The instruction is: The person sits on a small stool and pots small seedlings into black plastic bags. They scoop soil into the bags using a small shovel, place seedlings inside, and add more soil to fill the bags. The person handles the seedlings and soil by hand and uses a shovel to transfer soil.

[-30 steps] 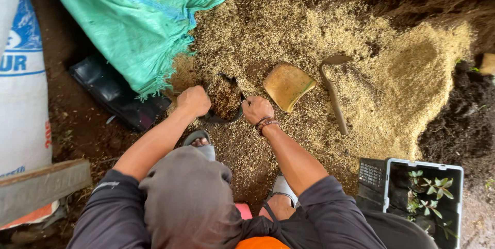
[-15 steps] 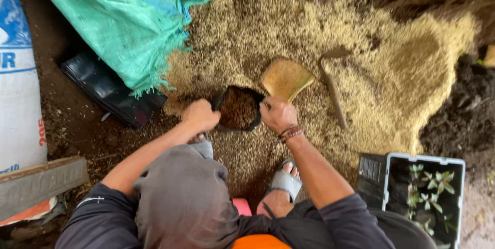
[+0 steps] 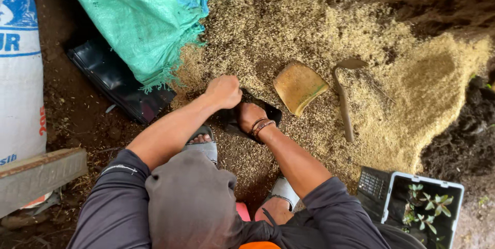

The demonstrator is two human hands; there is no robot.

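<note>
A small black plastic bag (image 3: 269, 113) sits on the husk-strewn ground in front of me. My left hand (image 3: 224, 91) is closed on the bag's near-left rim. My right hand (image 3: 250, 117), with bead bracelets at the wrist, is pushed down into the bag's mouth, so its fingers are hidden. A yellow scoop (image 3: 299, 87) lies just beyond the bag, to its right. A long-handled metal tool (image 3: 343, 100) lies on the husks further right.
A wide pile of rice husks (image 3: 412, 99) spreads ahead and to the right. A green woven sack (image 3: 149, 17) lies over flat black bags (image 3: 116, 81). There is a white sack (image 3: 20, 63) at left, a plank (image 3: 41, 174) below it, and a seedling tray (image 3: 425, 210) at bottom right.
The bag's open mouth with dark fill showed between my hands before. Now my right hand has gone down into it, and my left hand has shifted onto the rim.
</note>
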